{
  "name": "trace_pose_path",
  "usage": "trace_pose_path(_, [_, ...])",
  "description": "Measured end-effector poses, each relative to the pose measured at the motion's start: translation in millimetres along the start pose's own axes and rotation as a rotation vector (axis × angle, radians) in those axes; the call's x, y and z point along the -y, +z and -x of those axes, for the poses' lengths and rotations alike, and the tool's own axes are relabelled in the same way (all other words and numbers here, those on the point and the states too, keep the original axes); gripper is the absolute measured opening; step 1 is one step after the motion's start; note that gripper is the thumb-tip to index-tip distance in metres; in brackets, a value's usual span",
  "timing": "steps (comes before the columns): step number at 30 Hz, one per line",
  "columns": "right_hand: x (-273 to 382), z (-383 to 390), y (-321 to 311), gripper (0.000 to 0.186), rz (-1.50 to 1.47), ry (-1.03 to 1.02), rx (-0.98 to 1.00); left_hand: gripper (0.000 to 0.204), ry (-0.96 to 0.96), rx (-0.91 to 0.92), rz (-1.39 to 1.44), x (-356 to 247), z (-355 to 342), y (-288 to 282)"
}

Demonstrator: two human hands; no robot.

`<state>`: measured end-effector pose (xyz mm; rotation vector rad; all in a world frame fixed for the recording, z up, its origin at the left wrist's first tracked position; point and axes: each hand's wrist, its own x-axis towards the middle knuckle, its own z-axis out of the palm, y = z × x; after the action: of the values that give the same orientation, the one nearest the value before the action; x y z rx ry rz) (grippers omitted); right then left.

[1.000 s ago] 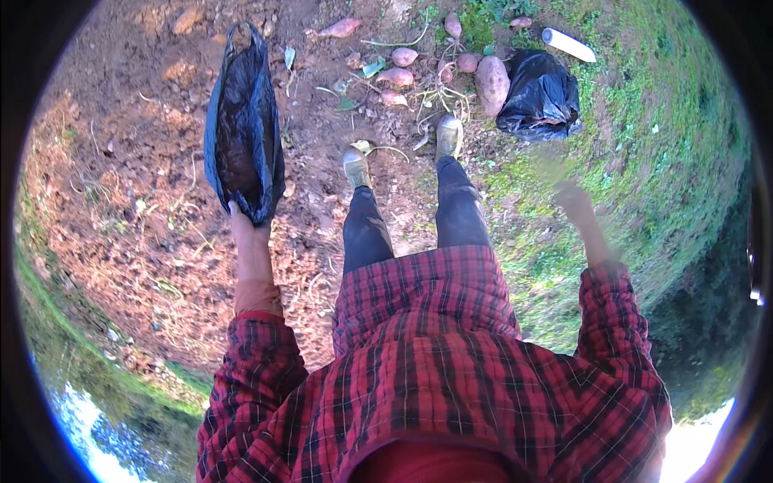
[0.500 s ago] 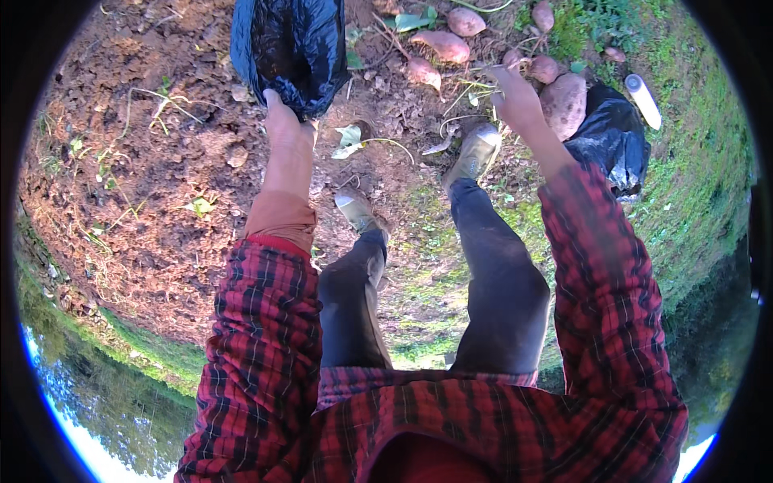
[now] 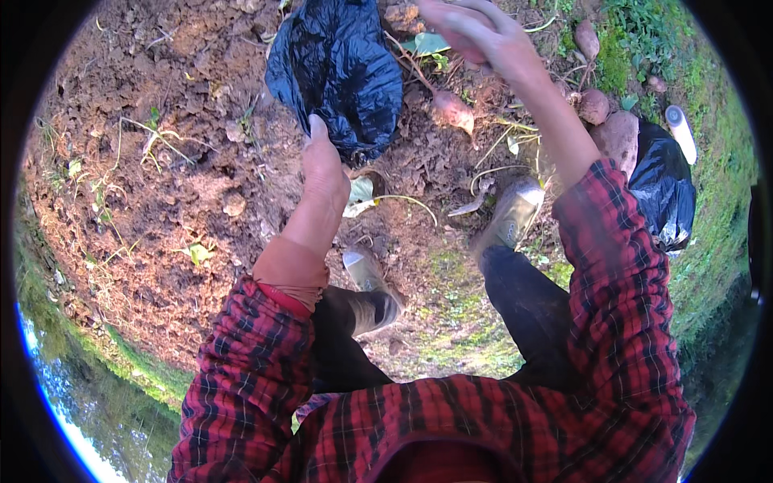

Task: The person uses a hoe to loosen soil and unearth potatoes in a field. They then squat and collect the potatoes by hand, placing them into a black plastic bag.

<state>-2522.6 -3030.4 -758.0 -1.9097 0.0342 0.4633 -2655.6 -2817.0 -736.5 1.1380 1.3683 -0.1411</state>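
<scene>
My left hand [image 3: 326, 167] grips the lower edge of a crumpled black plastic bag [image 3: 342, 76], thumb on top and the fingers hidden beneath. Up at the top edge, my right hand [image 3: 487, 36] reaches across with stretched fingers, somewhat blurred, and nothing shows in it. Below that hand a pinkish sweet potato [image 3: 452, 111] lies on the soil, its thin root attached. Past my right forearm are a large sweet potato [image 3: 617, 138], a rounder sweet potato [image 3: 593, 106] and a small sweet potato [image 3: 587, 40]. My right hand and arm cover part of the pile.
A second black plastic bag [image 3: 662, 187] lies on the right beside the large sweet potato. Near it, a white cylinder [image 3: 680, 134] rests on the grass. Loose brown soil [image 3: 177, 209] with cut vines spreads left. My boots [image 3: 515, 211] stand apart below the bags.
My right hand has swung up and left, away from the large sweet potato toward the bag. The bag in my left hand has shifted right and looks flatter, its opening less visible.
</scene>
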Motion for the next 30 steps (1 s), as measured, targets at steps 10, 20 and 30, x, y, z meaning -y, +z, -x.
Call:
trace_pose_path(10, [-9.4,-49.9,-15.8,0.041,0.941,0.034,0.161,0.043,-0.069,0.098,0.311,18.9,-5.0,-37.0])
trace_pose_path(20, [33.3,-28.5,4.4,0.074,0.614,0.029,0.236,0.044,-0.036,0.143,0.23,23.0,-22.4,-50.9])
trace_pose_path(30, [31.3,-166.6,70.9,0.069,1.415,-0.113,0.073,0.051,-0.083,0.141,0.263,7.8,5.4,-56.4])
